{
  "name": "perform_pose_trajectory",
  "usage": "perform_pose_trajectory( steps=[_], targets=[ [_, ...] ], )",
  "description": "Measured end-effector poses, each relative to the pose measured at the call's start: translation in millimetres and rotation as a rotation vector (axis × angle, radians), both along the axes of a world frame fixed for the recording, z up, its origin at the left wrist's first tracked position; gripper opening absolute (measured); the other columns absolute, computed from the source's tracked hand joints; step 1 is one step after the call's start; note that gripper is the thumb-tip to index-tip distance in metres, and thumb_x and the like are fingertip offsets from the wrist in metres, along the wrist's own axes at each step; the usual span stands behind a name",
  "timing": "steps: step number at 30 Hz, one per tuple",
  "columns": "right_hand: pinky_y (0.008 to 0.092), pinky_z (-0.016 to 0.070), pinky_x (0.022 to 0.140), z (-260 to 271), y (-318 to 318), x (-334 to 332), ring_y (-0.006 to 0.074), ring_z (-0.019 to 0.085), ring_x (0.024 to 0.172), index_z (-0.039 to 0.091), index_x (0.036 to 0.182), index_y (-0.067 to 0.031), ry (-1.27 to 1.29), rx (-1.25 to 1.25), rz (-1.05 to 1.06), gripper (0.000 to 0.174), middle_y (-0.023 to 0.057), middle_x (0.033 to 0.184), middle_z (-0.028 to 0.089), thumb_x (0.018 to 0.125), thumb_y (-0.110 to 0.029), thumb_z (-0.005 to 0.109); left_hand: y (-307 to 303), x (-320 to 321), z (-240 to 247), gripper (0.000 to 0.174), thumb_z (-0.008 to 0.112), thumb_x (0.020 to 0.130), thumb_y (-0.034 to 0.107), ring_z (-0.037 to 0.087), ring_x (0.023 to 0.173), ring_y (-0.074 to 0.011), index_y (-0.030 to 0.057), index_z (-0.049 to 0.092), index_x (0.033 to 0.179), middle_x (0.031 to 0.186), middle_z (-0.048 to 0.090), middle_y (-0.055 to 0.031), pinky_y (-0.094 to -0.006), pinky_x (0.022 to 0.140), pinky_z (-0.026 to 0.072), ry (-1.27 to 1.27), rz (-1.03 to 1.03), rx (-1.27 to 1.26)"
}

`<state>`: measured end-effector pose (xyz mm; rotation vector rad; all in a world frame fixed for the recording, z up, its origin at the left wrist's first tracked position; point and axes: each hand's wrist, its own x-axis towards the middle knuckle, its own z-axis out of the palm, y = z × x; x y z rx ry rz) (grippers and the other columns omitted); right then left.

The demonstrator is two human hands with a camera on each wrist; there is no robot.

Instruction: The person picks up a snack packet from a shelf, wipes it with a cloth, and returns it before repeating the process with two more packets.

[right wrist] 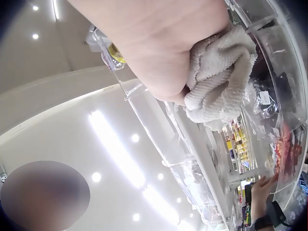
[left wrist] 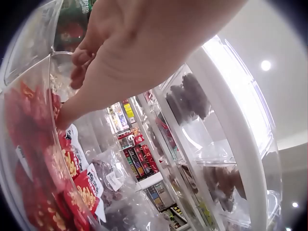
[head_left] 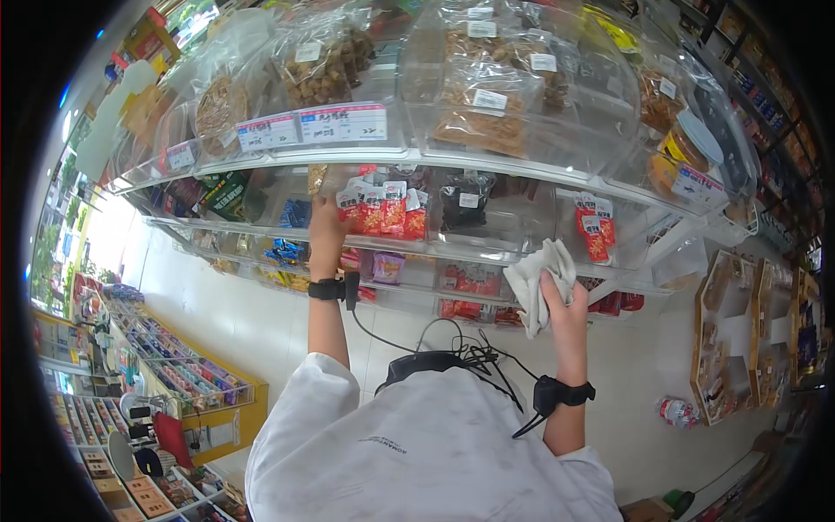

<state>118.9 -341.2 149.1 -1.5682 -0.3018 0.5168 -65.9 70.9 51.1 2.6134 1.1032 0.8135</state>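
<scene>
Your right hand (head_left: 568, 315) is gripping cloth (head_left: 529, 283); keep it bunched. Your left hand (head_left: 327, 230) is reaching beside red packets (head_left: 389, 210), grip unclear.

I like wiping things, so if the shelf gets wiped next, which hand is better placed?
Probably the right hand: it holds the cloth, close to the shelf. The left hand has no cloth and is over at the red packets.
</scene>
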Motion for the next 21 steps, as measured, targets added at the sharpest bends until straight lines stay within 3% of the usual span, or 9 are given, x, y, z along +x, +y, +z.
perform_pose_trajectory(
  steps=[3, 4, 7, 8, 11, 15, 17, 20, 21],
  targets=[
    [0.0238, 0.0487, 0.075, 1.0, -21.6, 10.3, 0.0085, 0.063, 0.085, 0.068, 0.110, 0.0036, 0.012, 0.059, -0.049, 0.034, 0.0049, 0.098, 0.070, 0.095, -0.027, 0.070, -26.9, 12.2, 11.2, 0.052, 0.082, 0.075, 0.015, 0.061, 0.105, -0.0409, -0.0019, 0.062, 0.120, 0.112, 0.062, -0.0248, -0.0439, 0.086, 0.0505, -0.078, 0.131, 0.119],
    [0.0234, 0.0485, 0.072, 2.6, -28.1, 15.4, 0.0078, 0.063, 0.083, 0.069, 0.106, 0.0036, 0.006, 0.090, -0.065, 0.032, 0.0039, 0.094, 0.070, 0.095, -0.027, 0.070, -35.9, 18.1, 15.5, 0.039, 0.078, 0.084, 0.017, 0.067, 0.092, -0.0304, -0.0027, 0.065, 0.115, 0.099, 0.067, -0.0188, -0.0369, 0.077, 0.0517, -0.120, 0.040, 0.122],
    [0.0235, 0.0489, 0.073, -5.7, -54.0, 31.6, 0.0075, 0.063, 0.085, 0.067, 0.111, 0.0018, 0.045, 0.138, -0.163, 0.033, 0.0040, 0.098, 0.070, 0.097, -0.028, 0.068, -97.0, 59.8, 48.9, 0.027, 0.070, 0.094, 0.018, 0.064, 0.075, -0.0146, -0.0029, 0.066, 0.111, 0.082, 0.067, -0.0100, -0.0272, 0.069, 0.0489, -0.285, -0.107, -0.397],
    [0.0238, 0.0491, 0.075, -9.3, -64.5, 36.5, 0.0080, 0.063, 0.087, 0.066, 0.114, 0.0015, 0.094, 0.186, -0.189, 0.035, 0.0042, 0.100, 0.069, 0.097, -0.029, 0.067, -127.3, 79.8, 61.2, 0.020, 0.058, 0.100, 0.015, 0.056, 0.062, -0.0100, -0.0030, 0.069, 0.101, 0.069, 0.064, -0.0067, -0.0254, 0.061, 0.0468, -0.369, -0.207, -0.394],
    [0.0249, 0.0493, 0.081, -15.5, -93.0, 54.2, 0.0094, 0.063, 0.094, 0.062, 0.121, 0.0010, 0.187, 0.276, -0.255, 0.040, 0.0049, 0.107, 0.068, 0.097, -0.031, 0.067, -211.9, 137.2, 85.0, 0.021, 0.055, 0.102, 0.013, 0.059, 0.068, -0.0093, -0.0018, 0.069, 0.106, 0.074, 0.065, -0.0046, -0.0252, 0.062, 0.0476, -0.403, -0.576, -0.779],
    [0.0263, 0.0477, 0.089, -15.7, -127.3, 66.2, 0.0114, 0.062, 0.102, 0.060, 0.124, 0.0023, 0.207, 0.266, -0.315, 0.044, 0.0056, 0.113, 0.066, 0.097, -0.032, 0.067, -296.1, 227.8, 67.1, 0.025, 0.051, 0.102, 0.012, 0.063, 0.083, -0.0124, -0.0024, 0.065, 0.117, 0.092, 0.067, -0.0058, -0.0284, 0.075, 0.0507, -0.268, -0.916, -1.059],
    [0.0260, 0.0477, 0.089, -17.0, -144.3, 69.5, 0.0114, 0.062, 0.102, 0.060, 0.125, 0.0024, 0.197, 0.243, -0.377, 0.044, 0.0058, 0.113, 0.066, 0.097, -0.031, 0.067, -324.8, 283.2, 36.7, 0.028, 0.056, 0.097, 0.013, 0.064, 0.088, -0.0161, -0.0035, 0.063, 0.118, 0.098, 0.067, -0.0084, -0.0319, 0.081, 0.0511, -0.351, -0.933, -1.276],
    [0.0284, 0.0462, 0.095, -14.8, -176.0, 74.0, 0.0146, 0.060, 0.113, 0.054, 0.132, 0.0022, 0.245, 0.288, -0.395, 0.048, 0.0081, 0.122, 0.062, 0.096, -0.027, 0.068, -348.9, 363.9, -11.2, 0.034, 0.061, 0.091, 0.014, 0.065, 0.091, -0.0190, -0.0054, 0.063, 0.118, 0.102, 0.068, -0.0107, -0.0332, 0.082, 0.0524, -0.397, -0.663, -1.356],
    [0.0285, 0.0461, 0.095, -16.0, -186.7, 74.8, 0.0146, 0.060, 0.112, 0.054, 0.132, 0.0022, 0.248, 0.295, -0.421, 0.048, 0.0079, 0.122, 0.062, 0.096, -0.027, 0.068, -344.0, 395.6, -48.8, 0.037, 0.063, 0.088, 0.018, 0.066, 0.091, -0.0210, -0.0054, 0.064, 0.117, 0.103, 0.069, -0.0127, -0.0350, 0.082, 0.0524, -0.362, -0.609, -1.351]
  ],
)
